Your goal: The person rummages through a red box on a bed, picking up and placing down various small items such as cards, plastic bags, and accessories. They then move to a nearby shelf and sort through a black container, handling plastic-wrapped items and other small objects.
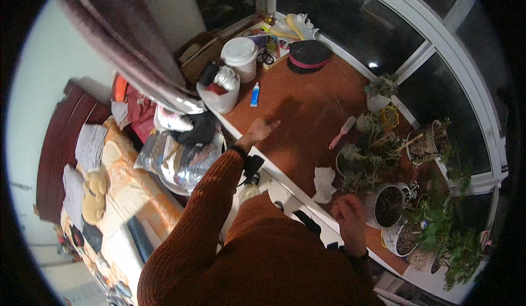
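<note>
My left hand [263, 129] is over the near edge of a brown tabletop [304, 108], with no object visible in it. Beyond it lies a small blue-and-white tube [255, 94]. My right hand [350, 215] is blurred at the table's front edge, its fingers partly curled; whether it holds anything cannot be made out. Just left of that hand is a crumpled white tissue or cloth [324, 184]. A soil-filled pot [388, 205] stands to its right. Farther back rests a pink brush [342, 132], beside the potted plants.
A lidded white bucket [239, 57], an open white tub [220, 98] of rolled items and a round black case with a pink band [309, 57] stand at the back. Several potted plants [365, 170] line the window side. Left are a bed [135, 170] and a clear bag [181, 162].
</note>
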`<state>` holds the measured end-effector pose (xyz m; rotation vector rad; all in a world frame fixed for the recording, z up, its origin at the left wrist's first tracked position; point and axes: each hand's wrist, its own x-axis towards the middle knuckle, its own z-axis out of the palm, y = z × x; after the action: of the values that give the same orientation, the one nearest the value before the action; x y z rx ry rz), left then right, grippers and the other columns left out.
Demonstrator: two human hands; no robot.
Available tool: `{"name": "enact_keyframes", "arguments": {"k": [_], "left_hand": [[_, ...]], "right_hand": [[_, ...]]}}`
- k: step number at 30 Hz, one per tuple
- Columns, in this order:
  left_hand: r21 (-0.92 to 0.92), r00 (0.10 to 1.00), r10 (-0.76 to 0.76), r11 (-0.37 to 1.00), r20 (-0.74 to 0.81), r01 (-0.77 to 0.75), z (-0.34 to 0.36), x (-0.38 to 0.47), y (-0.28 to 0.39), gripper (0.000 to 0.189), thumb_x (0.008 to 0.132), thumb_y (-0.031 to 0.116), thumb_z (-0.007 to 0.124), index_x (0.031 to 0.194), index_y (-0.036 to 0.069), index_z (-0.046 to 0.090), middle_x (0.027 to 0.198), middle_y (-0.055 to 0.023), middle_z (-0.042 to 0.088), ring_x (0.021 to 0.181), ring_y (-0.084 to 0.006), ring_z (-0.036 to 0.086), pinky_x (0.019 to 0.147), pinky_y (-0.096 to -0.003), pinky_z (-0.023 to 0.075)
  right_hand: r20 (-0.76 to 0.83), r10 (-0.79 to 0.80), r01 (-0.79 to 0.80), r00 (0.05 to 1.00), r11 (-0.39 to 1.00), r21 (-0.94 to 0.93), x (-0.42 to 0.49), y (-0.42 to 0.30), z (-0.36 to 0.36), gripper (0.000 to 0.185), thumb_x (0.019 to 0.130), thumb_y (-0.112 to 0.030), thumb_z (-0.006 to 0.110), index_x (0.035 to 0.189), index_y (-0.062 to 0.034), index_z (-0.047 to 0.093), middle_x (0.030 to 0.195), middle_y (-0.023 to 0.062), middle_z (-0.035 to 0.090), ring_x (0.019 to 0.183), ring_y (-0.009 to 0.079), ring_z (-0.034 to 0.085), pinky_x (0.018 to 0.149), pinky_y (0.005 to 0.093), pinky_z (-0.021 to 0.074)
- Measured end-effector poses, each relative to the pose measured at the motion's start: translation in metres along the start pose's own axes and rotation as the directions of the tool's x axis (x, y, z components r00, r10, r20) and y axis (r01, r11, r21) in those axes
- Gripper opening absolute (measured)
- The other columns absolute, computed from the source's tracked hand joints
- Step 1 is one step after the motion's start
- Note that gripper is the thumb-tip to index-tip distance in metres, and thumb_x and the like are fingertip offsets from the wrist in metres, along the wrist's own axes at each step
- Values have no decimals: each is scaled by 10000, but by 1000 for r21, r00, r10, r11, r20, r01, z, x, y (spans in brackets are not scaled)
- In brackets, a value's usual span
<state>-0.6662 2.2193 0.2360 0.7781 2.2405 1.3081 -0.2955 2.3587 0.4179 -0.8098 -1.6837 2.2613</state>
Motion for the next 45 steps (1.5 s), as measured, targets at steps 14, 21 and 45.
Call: {"name": "enact_keyframes", "arguments": {"k": [14, 21, 45], "left_hand": [[-10, 822, -202, 973, -532, 232, 7, 363, 14, 915, 810, 624, 672, 1401, -21, 406, 1230, -282, 602, 1090, -403, 614, 894, -472, 502], [-709, 985, -5, 693, 172, 127, 10, 362, -70, 583, 921, 254, 653, 1392, -20, 446, 1259, -175, 532, 1142, -261, 520, 881, -336, 520], [-91, 688, 36, 995, 725, 44, -96, -30, 14, 599, 874, 171, 702, 1379, 39, 409, 1280, -190, 514, 1097, -270, 549, 891, -374, 484]], "right_hand": [[-664, 104, 15, 740, 985, 171, 63, 4, 119, 108, 914, -99, 581, 858, -9, 557, 723, 37, 546, 644, 129, 484, 597, 281, 390], [-801, 134, 65, 584, 975, 211, 85, -3, 118, 155, 936, -138, 562, 819, -37, 577, 703, 9, 518, 636, 100, 443, 611, 254, 356], [-446, -85, 377, 891, 684, 625, 116, 179, 125, 632, 942, -311, 595, 1485, -166, 306, 1360, 58, 497, 1143, 204, 546, 856, 397, 528]]}}
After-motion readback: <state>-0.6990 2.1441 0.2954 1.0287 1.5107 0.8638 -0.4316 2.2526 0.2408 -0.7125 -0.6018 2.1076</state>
